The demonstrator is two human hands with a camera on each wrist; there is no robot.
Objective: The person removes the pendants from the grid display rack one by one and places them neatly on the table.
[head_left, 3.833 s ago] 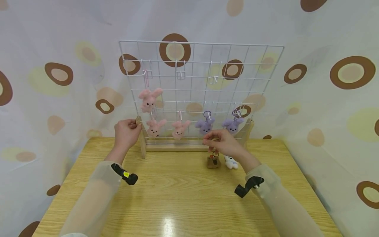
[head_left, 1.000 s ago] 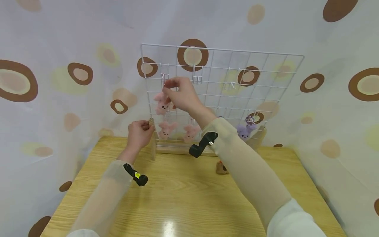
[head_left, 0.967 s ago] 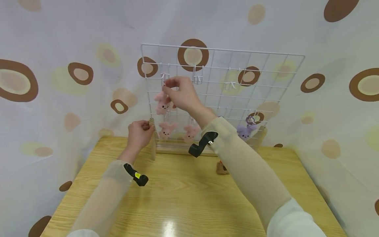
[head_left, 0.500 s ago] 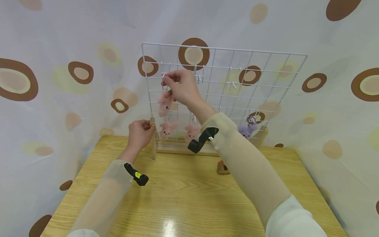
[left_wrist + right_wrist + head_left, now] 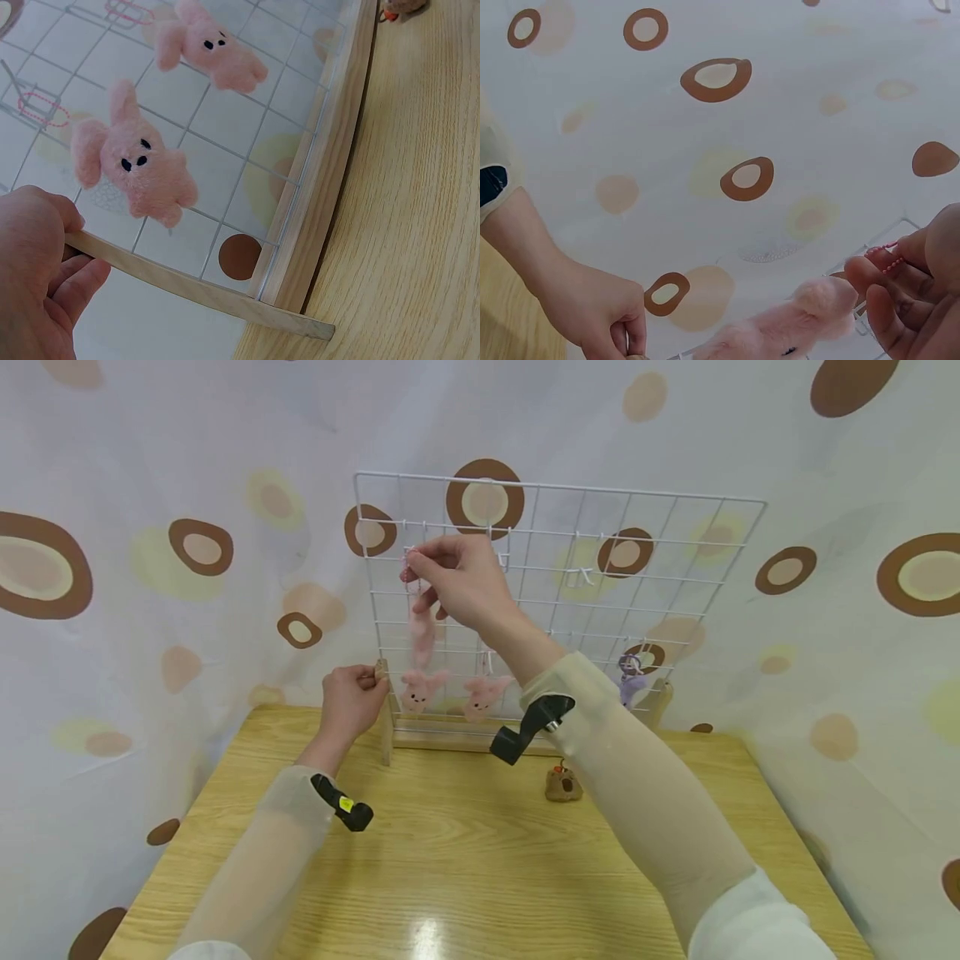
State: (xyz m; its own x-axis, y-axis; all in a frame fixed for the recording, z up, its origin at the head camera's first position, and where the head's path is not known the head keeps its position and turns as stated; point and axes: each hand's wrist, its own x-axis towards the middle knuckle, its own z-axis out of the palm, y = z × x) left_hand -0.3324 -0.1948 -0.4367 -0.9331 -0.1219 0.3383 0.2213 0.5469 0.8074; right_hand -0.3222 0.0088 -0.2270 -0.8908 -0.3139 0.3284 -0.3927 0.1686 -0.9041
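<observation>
My right hand [image 5: 468, 581] pinches the pink bead chain [image 5: 881, 247] of a plush bunny keychain [image 5: 422, 635] at the upper left hook of the white wire grid [image 5: 558, 487]. That hook is hidden behind the fingertips. The pink bunny hangs below the hand, turned side-on. My left hand [image 5: 348, 702] grips the wooden upright [image 5: 187, 292] at the grid's left side, thumb on one face and fingers on the other. Just below the held keychain hang two more pink bunnies, one at left [image 5: 142, 157] and one beside it [image 5: 217, 49].
A purple bunny keychain [image 5: 632, 687] hangs at the lower right, partly behind the right sleeve. The sleeve hides part of the grid. A brown plush keychain [image 5: 562, 787] lies on the wooden table [image 5: 450, 843]. A white hook [image 5: 581, 577] sits on the upper right grid.
My right hand has come from the lower right to the upper left keychain, then lifted its chain a little. The bunny has turned from face-on to side-on. My left hand keeps its hold.
</observation>
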